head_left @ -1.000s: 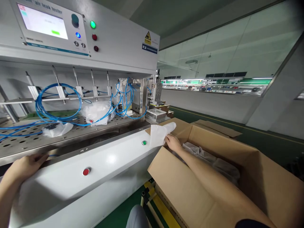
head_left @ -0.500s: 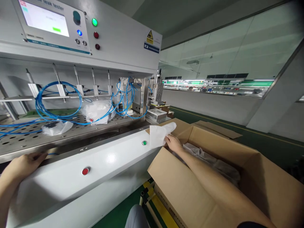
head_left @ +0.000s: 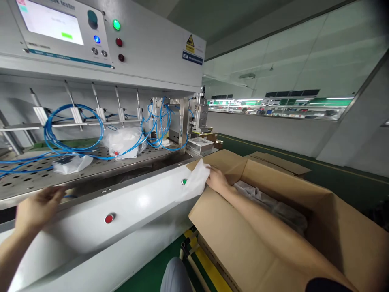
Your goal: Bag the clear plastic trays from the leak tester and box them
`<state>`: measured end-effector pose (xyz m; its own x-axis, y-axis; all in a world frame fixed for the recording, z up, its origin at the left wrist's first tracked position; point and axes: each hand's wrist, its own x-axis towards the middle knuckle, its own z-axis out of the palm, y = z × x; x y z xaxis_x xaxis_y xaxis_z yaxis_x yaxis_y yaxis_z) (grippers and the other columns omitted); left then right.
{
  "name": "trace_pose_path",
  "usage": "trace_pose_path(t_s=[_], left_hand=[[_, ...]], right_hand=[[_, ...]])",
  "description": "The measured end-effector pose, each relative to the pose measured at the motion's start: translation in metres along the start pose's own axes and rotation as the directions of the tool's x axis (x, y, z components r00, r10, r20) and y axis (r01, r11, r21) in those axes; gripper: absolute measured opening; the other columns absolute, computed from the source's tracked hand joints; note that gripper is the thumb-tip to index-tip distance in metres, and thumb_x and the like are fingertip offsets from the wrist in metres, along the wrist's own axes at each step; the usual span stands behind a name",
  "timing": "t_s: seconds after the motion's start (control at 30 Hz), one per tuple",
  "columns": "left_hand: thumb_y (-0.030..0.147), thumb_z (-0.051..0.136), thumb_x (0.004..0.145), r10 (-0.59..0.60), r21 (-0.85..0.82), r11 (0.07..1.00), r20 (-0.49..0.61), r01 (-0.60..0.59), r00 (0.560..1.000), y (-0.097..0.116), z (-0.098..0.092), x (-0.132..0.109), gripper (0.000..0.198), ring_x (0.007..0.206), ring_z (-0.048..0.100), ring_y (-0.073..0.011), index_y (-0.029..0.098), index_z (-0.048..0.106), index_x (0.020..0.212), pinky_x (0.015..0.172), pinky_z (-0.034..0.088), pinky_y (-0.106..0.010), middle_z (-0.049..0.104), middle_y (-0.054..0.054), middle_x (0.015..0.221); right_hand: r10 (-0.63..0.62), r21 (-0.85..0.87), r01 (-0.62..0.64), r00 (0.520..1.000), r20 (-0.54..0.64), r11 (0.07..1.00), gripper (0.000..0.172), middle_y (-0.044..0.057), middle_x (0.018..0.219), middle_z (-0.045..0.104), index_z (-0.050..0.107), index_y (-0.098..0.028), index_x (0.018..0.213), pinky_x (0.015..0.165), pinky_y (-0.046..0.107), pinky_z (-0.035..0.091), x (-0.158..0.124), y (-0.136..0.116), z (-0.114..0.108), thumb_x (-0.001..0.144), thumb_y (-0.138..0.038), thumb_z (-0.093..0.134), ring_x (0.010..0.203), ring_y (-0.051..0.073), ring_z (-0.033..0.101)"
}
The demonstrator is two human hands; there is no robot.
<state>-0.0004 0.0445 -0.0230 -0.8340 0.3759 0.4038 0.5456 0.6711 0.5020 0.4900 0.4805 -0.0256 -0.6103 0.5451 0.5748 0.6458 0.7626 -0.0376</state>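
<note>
White film (head_left: 194,182) (thin, crumpled) in right hand (head_left: 216,180)

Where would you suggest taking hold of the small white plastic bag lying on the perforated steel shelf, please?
I'd pinch the loose film at its right end with the fingers, coming from above and the front. The small white plastic bag lies flat on the perforated steel shelf, and the dark item inside sits towards its left, so that end looks bare. The left hand is nearby, in front of the shelf.
</note>
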Motion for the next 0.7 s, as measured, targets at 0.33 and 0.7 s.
trace_pose_path(t_s=[0.33, 0.7], left_hand=[[0.051, 0.052, 0.101, 0.753, -0.813, 0.488, 0.207, -0.319, 0.624, 0.233, 0.054, -0.155, 0.038, 0.107, 0.069, -0.0242, 0.022, 0.076, 0.098, 0.096, 0.055, -0.036, 0.074, -0.011, 0.115], [0.034, 0.071, 0.093, 0.798, -0.779, 0.567, 0.441, -0.267, 0.411, 0.276, 0.144, -0.193, 0.02, 0.146, 0.047, -0.033, 0.022, 0.079, 0.108, 0.12, 0.044, -0.05, 0.064, -0.014, 0.138]], right_hand=[[-0.604, -0.128, 0.596, 0.797, -0.031, 0.793, 0.019, 0.009, 0.097, 0.071, 0.065, -0.019, 0.081, 0.081, 0.038, 0.036, -0.026, -0.038, 0.009, 0.098, -0.016, 0.057, 0.091, 0.023, 0.056], [-0.598, 0.102, 0.59, 0.793, 0.113, 0.801, 0.013, 0.003, 0.083, 0.066, 0.058, -0.019, 0.073, 0.076, 0.035, 0.034, -0.035, -0.043, 0.02, 0.08, -0.009, 0.062, 0.085, 0.02, 0.054]])
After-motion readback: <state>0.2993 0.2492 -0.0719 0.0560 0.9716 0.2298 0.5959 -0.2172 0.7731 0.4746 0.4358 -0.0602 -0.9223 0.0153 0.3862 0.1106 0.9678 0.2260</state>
